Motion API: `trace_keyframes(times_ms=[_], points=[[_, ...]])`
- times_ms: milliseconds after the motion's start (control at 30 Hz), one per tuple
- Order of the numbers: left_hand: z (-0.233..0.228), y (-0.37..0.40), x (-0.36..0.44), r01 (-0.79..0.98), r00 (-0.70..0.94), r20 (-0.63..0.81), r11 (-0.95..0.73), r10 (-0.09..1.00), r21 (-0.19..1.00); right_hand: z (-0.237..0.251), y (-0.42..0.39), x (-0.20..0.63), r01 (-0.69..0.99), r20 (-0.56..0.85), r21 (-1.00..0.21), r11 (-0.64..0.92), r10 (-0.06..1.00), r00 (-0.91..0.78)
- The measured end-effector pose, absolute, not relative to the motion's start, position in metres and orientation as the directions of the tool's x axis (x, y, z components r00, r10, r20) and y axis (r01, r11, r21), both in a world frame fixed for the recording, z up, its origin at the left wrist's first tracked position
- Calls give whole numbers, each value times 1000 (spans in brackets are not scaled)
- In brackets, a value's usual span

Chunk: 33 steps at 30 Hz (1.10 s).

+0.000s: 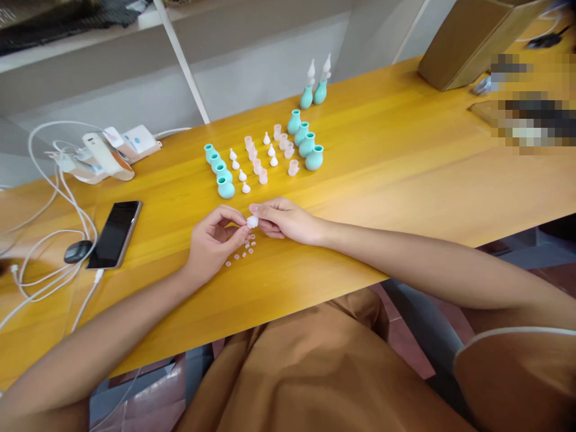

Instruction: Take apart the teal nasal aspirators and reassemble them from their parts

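Observation:
My left hand [216, 237] and my right hand [288, 222] meet over the table, pinching a small whitish plastic piece [252, 222] between them. Its exact kind is partly hidden by my fingertips. Just below lie several tiny clear rings [236, 257]. Beyond my hands stand rows of small parts: turquoise bulb-shaped bottles [226, 188] on the left, more turquoise bottles [314, 158] on the right. Between them are white pointed nozzles [245, 187] and translucent pinkish cups with a side spout [293, 168]. Two assembled pieces [320, 92], turquoise bulb with white pointed top, stand at the back.
On the left lie a black phone [114, 234], a dark computer mouse [78, 252], white cables [58, 180] and a white power strip with chargers [108, 156]. A cardboard box [472, 45] stands at the back right, near a blurred-out patch. The table's front edge runs close to my body.

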<state>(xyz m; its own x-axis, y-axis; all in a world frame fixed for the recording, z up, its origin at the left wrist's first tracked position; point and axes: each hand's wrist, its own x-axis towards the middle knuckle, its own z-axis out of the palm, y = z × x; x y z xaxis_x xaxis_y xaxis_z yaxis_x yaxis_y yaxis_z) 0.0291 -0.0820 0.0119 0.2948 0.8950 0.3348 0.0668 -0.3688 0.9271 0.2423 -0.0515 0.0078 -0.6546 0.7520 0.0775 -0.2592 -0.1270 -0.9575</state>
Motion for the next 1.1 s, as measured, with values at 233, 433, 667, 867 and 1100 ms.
trace_keyframes(times_ms=[233,433,667,867,1100], points=[[15,-83,30,82,307,336,-377,890,923,6,-52,243,-259,90,-959,-112,749,-657],[15,-83,29,84,312,336,-378,889,922,5,-53,241,-265,106,-960,-94,751,-651],[16,-83,29,96,310,325,-369,893,924,7,-54,241,-252,105,-964,-84,752,-651],[16,-83,26,60,316,345,-382,884,922,9,-52,241,-158,62,-986,-49,777,-626],[11,-74,20,376,136,339,-365,931,852,22,-42,257,571,260,-611,549,820,-510]])
